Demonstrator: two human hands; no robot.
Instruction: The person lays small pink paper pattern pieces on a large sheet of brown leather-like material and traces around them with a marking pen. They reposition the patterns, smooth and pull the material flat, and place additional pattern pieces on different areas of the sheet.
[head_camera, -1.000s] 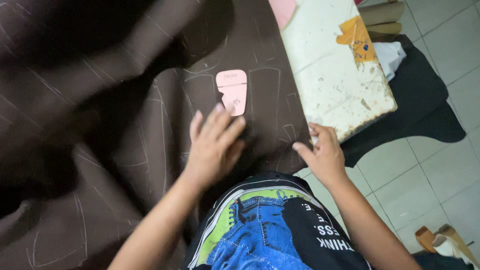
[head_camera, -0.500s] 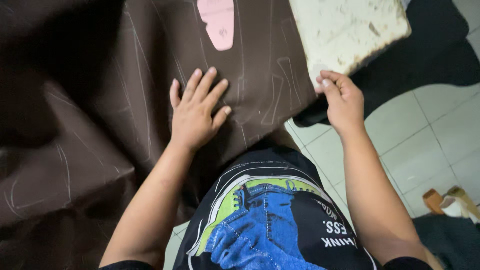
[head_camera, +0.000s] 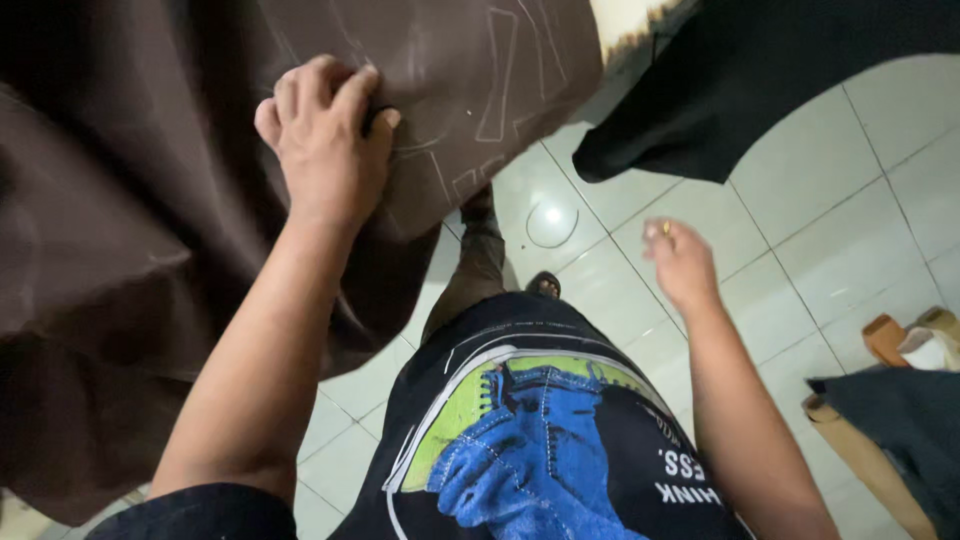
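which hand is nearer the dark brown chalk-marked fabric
Left. The left hand grips the dark brown chalk-marked fabric, fingers curled into it; the right hand hangs apart over the floor tiles.

**Colours and patterns in the head view**

The large dark brown fabric sheet (head_camera: 130, 200) is showing thin pale chalk outlines (head_camera: 497, 75), mostly rectangles and curved lines, across its upper part. The left hand (head_camera: 325, 140) is resting on this brown ground, and the right hand (head_camera: 680, 262) is hanging over glossy pale grey-white square floor tiles (head_camera: 800, 230) crossed by darker grout lines. A plain black cloth (head_camera: 750, 80) is hanging at the upper right. The black printed shirt (head_camera: 540, 430) is displaying a bright blue denim-textured graphic on a lime green panel edged in white, with white lettering beside it. A cream tabletop corner (head_camera: 625, 20) is showing a darkened, worn edge.
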